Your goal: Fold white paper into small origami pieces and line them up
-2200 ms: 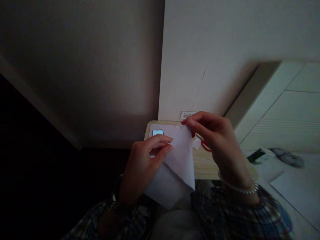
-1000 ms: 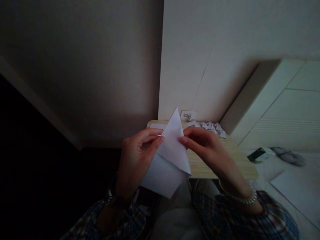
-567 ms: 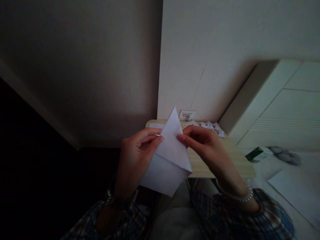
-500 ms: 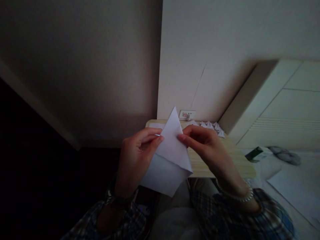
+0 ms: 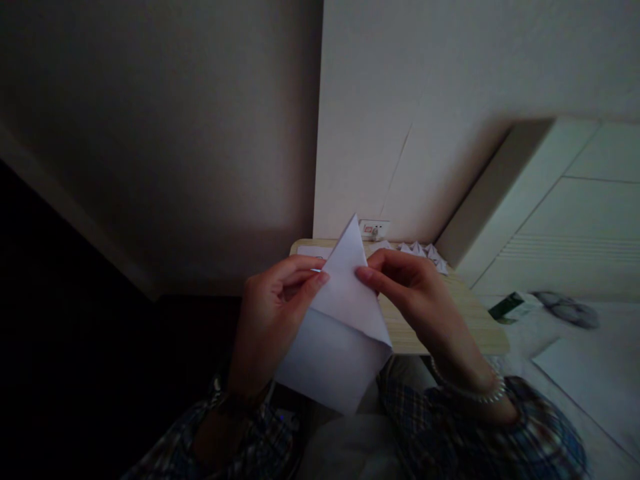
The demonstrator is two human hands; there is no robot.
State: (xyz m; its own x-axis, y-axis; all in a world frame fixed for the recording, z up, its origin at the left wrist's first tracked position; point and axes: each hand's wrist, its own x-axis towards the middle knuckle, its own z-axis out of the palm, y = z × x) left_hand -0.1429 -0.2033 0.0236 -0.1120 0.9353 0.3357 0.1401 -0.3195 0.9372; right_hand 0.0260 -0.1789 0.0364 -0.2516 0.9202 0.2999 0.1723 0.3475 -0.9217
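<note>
I hold a folded white sheet of paper (image 5: pixel 340 327) in the air over my lap, its pointed tip up. My left hand (image 5: pixel 273 313) pinches the paper's left edge between thumb and fingers. My right hand (image 5: pixel 413 290) pinches the right edge near the tip; a bead bracelet (image 5: pixel 473 390) circles that wrist. Behind the paper stands a small light wooden table (image 5: pixel 465 320).
Several small folded white paper pieces (image 5: pixel 423 252) lie at the table's back right, below a wall socket (image 5: pixel 374 229). A white sheet (image 5: pixel 585 380), a dark green box (image 5: pixel 506 307) and a grey object (image 5: pixel 567 308) lie on the pale surface to the right. The left side is dark.
Earlier my right hand held the flap's tip high; it has come down to the paper's right edge. In the last half second the paper's lower part dropped slightly and opened wider.
</note>
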